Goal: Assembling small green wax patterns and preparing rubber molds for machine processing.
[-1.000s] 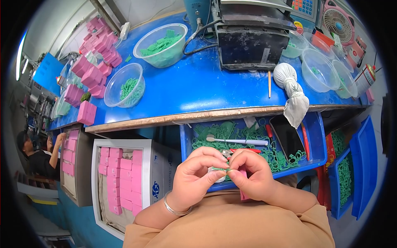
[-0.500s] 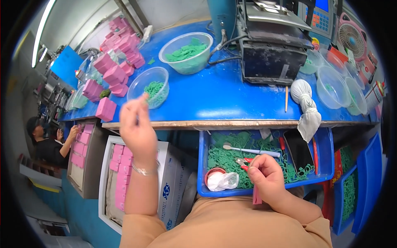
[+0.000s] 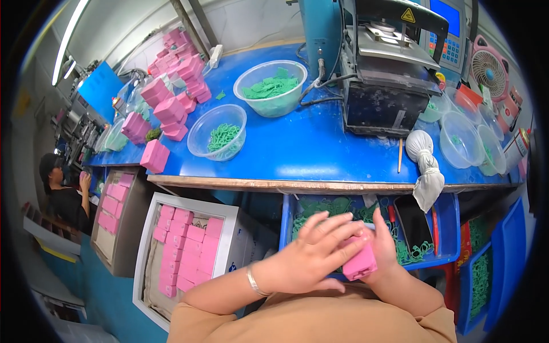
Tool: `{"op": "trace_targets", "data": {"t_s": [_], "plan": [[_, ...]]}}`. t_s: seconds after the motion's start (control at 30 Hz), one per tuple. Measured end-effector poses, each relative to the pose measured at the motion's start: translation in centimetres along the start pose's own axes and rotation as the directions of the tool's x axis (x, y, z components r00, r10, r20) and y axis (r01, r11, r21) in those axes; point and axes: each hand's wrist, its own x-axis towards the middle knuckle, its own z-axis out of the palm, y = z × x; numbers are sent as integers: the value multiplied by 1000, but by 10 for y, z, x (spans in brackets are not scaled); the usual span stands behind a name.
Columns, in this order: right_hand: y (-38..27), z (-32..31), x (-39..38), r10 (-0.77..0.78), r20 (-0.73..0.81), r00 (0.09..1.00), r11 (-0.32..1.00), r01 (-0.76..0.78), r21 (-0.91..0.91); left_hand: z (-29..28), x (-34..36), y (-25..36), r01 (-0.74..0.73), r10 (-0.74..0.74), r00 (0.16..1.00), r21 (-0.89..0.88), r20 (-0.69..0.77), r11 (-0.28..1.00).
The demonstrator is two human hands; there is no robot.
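Head view: the pink rectangular block (image 3: 360, 262) is held above the near edge of the blue plastic drawer (image 3: 447, 243). Its long axis, partly covered, appears to run toward the torso, slotted end facing the wearer. Right hand (image 3: 388, 254) grasps its right side; left hand (image 3: 320, 251) lays extended, unclenched fingers over its upper left.

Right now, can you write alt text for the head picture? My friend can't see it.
A person's right hand holds a pink block, the left hand laid across it with fingers spread. Beyond are a blue tray of green pieces and a blue table with clear bowls, stacked pink blocks and a machine.
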Motion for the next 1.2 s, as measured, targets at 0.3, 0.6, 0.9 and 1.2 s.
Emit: {"op": "trace_targets", "data": {"t_s": [0.3,0.6,0.9,1.2], "plan": [[-9,-14,-1,-480,736,477,34,849,-528,24,-14,-9,253,-477,856,-642,-200,724],[-48,-5,-9,-129,914,384,-297,865,-405,16,-3,-9,176,-263,963,-602,-58,779],[-48,-3,-17,-17,946,322,-612,746,-265,4,6,-1,178,-310,933,-515,-182,838],[-38,-7,-14,-253,925,284,-492,785,-376,6,13,-1,108,-137,930,-104,-340,989]]}}
